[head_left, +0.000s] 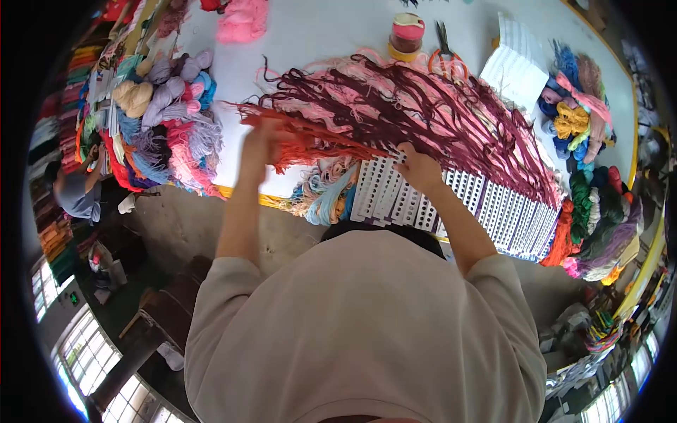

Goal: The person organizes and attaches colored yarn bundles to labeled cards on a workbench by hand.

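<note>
A bundle of orange-red yarn [310,137] stretches across the middle of the table. My left hand [261,146], smeared by motion, is closed around its left part. At the bundle's right end, my right hand [419,169] has its fingers bent together over the top edge of the white punched cards [384,190]. What those fingertips pinch is too small to make out. The cards lie in a row along the near table edge, with dark round holes in lines. Beyond them spread long strands of maroon yarn [374,106] and pink yarn [317,106].
Coloured skeins [166,120] are heaped at left, more skeins [575,120] at right. A pink-lidded jar [407,35], orange-handled scissors [446,56] and white sheets [515,63] stand or lie at the back. Blue and cream yarn [326,192] hangs near the front edge. Another person [77,187] is at far left.
</note>
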Demonstrator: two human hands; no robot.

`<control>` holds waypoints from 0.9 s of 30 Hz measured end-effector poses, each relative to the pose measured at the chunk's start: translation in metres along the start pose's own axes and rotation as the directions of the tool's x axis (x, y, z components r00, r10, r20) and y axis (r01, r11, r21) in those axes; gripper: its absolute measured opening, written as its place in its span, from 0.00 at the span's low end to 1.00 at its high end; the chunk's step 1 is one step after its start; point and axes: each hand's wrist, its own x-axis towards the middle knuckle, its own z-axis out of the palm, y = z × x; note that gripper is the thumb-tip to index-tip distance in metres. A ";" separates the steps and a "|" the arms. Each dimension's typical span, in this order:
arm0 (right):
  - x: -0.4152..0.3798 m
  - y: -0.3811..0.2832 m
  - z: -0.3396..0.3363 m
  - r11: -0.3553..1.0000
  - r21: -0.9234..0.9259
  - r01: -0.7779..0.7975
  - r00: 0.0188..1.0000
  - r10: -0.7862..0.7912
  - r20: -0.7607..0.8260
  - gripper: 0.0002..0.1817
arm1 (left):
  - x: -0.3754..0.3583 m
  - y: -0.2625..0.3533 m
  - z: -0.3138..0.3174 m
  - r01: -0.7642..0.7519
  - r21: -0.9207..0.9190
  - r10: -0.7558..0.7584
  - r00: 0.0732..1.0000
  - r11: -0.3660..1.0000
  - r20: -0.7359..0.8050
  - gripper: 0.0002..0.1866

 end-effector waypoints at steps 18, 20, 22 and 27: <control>-0.124 -0.171 -0.061 0.270 0.901 0.339 0.937 -0.016 -0.348 0.08 | -0.126 0.053 0.096 -0.095 -0.599 0.415 0.806 0.795 0.423 0.17; -0.128 -0.172 -0.057 0.241 0.897 0.370 0.926 -0.020 -0.376 0.08 | -0.130 0.054 0.095 -0.131 -0.609 0.445 0.802 0.782 0.399 0.15; -0.130 -0.173 -0.054 0.222 0.907 0.358 0.931 -0.006 -0.366 0.08 | -0.139 0.062 0.094 -0.108 -0.636 0.428 0.822 0.764 0.375 0.15; -0.133 -0.172 -0.046 0.256 0.882 0.395 0.915 -0.018 -0.404 0.07 | -0.140 0.058 0.088 -0.257 -0.431 0.440 0.799 0.865 0.408 0.17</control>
